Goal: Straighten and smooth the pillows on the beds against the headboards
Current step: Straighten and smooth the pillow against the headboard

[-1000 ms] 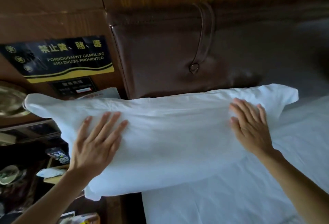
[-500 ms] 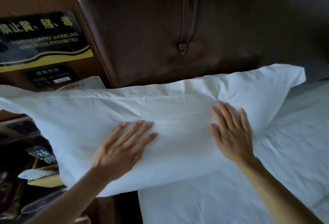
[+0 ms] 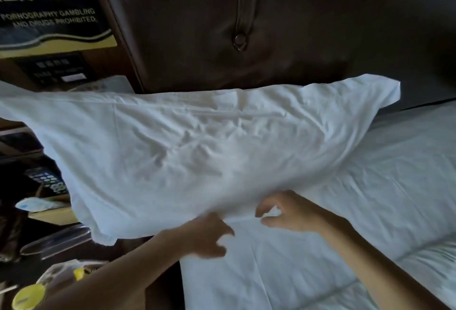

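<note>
A white pillow (image 3: 197, 151) lies crosswise against the dark brown leather headboard (image 3: 283, 26). Its left end hangs past the bed's side and its cover is creased in the middle. My left hand (image 3: 207, 234) is at the pillow's near edge with its fingers curled. The hem lies over the knuckles and white fabric shows between thumb and fingers. A little to the right, my right hand (image 3: 288, 213) pinches the same near edge between thumb and curled fingers. The white bed sheet (image 3: 345, 223) spreads below and to the right.
A dark prohibition sign (image 3: 51, 13) hangs on the wooden wall at left. Below it the nightstand holds a remote control (image 3: 47, 181), a tissue box (image 3: 47, 208) and yellow packets (image 3: 29, 295). The headboard has a strap with a button (image 3: 239, 38).
Both hands have left the pillow's top, where they pressed flat, and come down to its near edge with fingers now curled. The view has moved closer and lower.
</note>
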Demonstrator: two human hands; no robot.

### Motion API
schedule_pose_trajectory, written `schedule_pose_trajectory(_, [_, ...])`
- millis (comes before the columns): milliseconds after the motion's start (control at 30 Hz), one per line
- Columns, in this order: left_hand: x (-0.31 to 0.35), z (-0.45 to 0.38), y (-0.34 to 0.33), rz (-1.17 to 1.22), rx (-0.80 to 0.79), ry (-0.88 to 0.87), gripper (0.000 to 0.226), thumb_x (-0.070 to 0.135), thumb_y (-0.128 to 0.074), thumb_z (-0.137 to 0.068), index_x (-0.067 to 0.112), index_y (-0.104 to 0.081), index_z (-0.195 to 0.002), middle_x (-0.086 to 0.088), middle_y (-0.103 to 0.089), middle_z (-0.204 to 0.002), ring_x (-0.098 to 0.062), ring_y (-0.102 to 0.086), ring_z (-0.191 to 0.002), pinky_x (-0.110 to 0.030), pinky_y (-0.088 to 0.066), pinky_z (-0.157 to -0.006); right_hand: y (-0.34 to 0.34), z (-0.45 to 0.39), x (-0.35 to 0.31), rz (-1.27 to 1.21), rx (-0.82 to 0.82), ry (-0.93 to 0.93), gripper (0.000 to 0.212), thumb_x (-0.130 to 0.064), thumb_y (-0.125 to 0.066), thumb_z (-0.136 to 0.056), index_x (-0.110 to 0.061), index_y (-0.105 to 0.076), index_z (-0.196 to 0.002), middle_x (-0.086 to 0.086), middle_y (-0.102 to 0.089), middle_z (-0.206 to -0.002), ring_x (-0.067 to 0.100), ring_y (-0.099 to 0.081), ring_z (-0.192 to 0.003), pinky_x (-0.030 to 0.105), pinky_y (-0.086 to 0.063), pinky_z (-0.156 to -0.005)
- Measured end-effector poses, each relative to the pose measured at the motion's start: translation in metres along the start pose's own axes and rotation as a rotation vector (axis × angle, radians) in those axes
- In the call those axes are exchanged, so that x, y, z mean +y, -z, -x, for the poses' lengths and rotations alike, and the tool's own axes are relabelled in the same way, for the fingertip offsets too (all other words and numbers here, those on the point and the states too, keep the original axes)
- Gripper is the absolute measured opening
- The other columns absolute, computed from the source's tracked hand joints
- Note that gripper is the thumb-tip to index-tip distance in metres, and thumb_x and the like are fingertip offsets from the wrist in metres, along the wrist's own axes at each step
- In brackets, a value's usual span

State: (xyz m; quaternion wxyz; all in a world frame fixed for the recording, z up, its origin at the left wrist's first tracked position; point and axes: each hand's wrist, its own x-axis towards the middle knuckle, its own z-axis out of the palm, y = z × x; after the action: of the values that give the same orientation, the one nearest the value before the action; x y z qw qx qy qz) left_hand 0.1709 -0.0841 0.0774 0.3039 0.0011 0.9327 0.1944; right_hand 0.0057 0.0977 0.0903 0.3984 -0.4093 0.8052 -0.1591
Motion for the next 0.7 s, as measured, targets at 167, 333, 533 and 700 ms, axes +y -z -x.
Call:
schedule_pose_trajectory(167, [-0.034,-0.037,0.032,0.798,-0.221,0.322,0.047,0.03,-0.056,-0.099,0.046,-0.047,-0.143,0.019,-0.052,-0.141,-0.008,-0.046,-0.132,-0.03,-0.038,-0.108,0.024,-0.072,0.01,0.07,-0.297,-0.156,0.044,-0.025,-0.076,-0.087,-0.03,-0.066,-0.129,-0.008,-0.068,-0.118,0.013,-0.065,-0.117,0.028,-0.047,-0.107])
schedule_pose_trajectory(333, [-0.092,-0.008,0.049,0.554,-0.477,0.307,0.068,0.012,-0.054,-0.101,0.044,-0.022,-0.152,0.01,-0.03,-0.161,-0.011,-0.027,-0.149,-0.03,-0.028,-0.116,0.074,-0.061,0.065,0.219,-0.13,-0.319,0.033,-0.029,-0.074,-0.082,-0.041,-0.072,-0.112,-0.016,-0.07,-0.113,0.01,-0.064,-0.113,0.025,-0.048,-0.102])
schedule_pose_trajectory(533, [-0.062,0.017,0.042,0.204,-0.344,0.335,0.062,0.027,-0.055,-0.101,0.034,-0.027,-0.155,0.003,-0.046,-0.155,-0.012,-0.046,-0.139,-0.02,-0.033,-0.11,0.064,-0.031,0.087,0.168,-0.1,-0.327,0.035,-0.021,-0.073,-0.082,-0.02,-0.07,-0.117,0.003,-0.073,-0.119,0.022,-0.069,-0.11,0.037,-0.055,-0.098])
schedule_pose_trajectory(700, [-0.006,-0.007,0.055,0.096,-0.376,0.249,0.055,0.039,-0.055,-0.099,0.035,-0.038,-0.151,0.007,-0.049,-0.152,-0.015,-0.045,-0.138,-0.032,-0.033,-0.116,0.04,-0.054,-0.008,0.094,-0.542,-0.173,0.036,-0.038,-0.068,-0.09,-0.03,-0.061,-0.124,-0.006,-0.074,-0.102,0.013,-0.071,-0.097,0.034,-0.049,-0.094])
